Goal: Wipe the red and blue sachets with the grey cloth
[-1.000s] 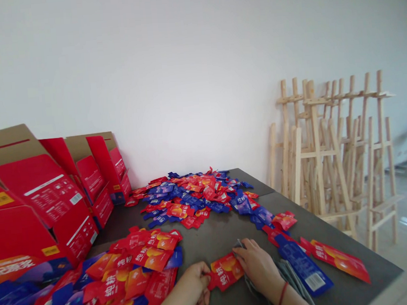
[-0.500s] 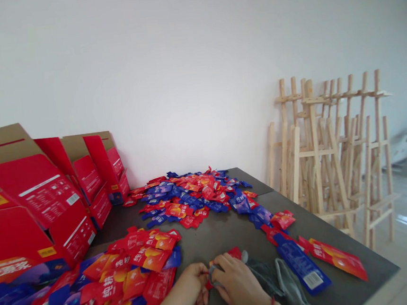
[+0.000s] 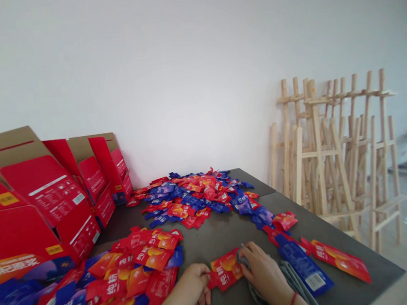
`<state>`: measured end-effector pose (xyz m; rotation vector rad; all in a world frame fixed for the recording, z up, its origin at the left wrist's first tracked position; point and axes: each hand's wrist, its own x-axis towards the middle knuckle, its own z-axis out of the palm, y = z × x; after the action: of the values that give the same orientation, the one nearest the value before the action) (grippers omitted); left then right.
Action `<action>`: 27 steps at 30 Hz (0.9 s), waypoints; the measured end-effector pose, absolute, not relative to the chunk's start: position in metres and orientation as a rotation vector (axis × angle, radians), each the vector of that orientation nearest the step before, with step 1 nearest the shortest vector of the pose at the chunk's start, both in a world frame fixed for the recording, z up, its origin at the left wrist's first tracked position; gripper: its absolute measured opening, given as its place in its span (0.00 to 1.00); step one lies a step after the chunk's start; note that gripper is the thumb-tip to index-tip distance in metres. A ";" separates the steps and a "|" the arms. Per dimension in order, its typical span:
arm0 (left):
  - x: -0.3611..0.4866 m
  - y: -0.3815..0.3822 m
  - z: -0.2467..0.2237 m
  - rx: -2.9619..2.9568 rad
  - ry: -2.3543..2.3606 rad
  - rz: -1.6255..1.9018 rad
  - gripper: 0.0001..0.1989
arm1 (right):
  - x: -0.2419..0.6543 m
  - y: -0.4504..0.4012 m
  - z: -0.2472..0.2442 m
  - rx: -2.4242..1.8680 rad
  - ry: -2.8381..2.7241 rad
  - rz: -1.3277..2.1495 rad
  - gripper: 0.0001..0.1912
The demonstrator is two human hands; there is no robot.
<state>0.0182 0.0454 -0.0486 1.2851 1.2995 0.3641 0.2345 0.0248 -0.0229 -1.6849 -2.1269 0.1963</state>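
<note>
On a dark grey tabletop (image 3: 228, 235) before a white wall (image 3: 183, 78), a person's left hand (image 3: 192, 286) pinches the left end of a red foil sachet (image 3: 225, 270), its fingers closed on the packet. The right hand (image 3: 265, 265) curls its fingers over a grey cloth (image 3: 295, 277), a fold of which presses against the sachet's right end. The sachet lies on the table between the hands. Just right of them are a blue sachet (image 3: 304, 269), touching the cloth, and a long red sachet (image 3: 341, 260). A heap of red and blue sachets (image 3: 104, 284) spreads beside the left hand, and a larger scattered pile of sachets (image 3: 193, 196) sits farther along the table. Open red cardboard cartons (image 3: 40, 204) stand at left; wooden easels (image 3: 332, 160) lean together at right.
</note>
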 end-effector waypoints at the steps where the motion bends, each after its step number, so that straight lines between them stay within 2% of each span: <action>1: 0.019 0.045 -0.047 1.291 1.302 0.360 0.07 | 0.238 0.026 -0.024 -1.715 -2.091 0.182 0.08; 7: -0.002 0.051 -0.008 1.425 1.445 0.539 0.10 | 0.238 0.028 -0.027 -1.738 -2.039 0.068 0.07; 11: -0.059 0.063 0.034 1.605 1.658 0.663 0.12 | 0.236 0.027 -0.031 -1.710 -2.045 0.065 0.07; 15: -0.123 0.077 0.056 1.659 1.867 0.573 0.14 | 0.236 0.027 -0.030 -1.702 -2.044 0.081 0.08; 20: -0.164 0.084 0.063 2.000 2.190 0.254 0.14 | 0.233 0.026 -0.025 -1.709 -2.046 0.077 0.08; 22: -0.162 0.082 0.062 2.249 2.279 0.236 0.17 | 0.232 0.025 -0.022 -1.718 -2.043 0.075 0.08; 25: -0.149 0.077 0.046 2.576 2.034 0.345 0.25 | 0.231 0.025 -0.020 -1.727 -2.035 0.086 0.08; 27: -0.148 0.077 0.029 2.640 1.768 0.300 0.25 | 0.230 0.025 -0.018 -1.736 -2.033 0.102 0.08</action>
<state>-0.1480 0.0772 0.0286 2.6400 1.7677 0.3000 0.2299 0.0251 -0.0180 -1.7362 -2.0328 0.1017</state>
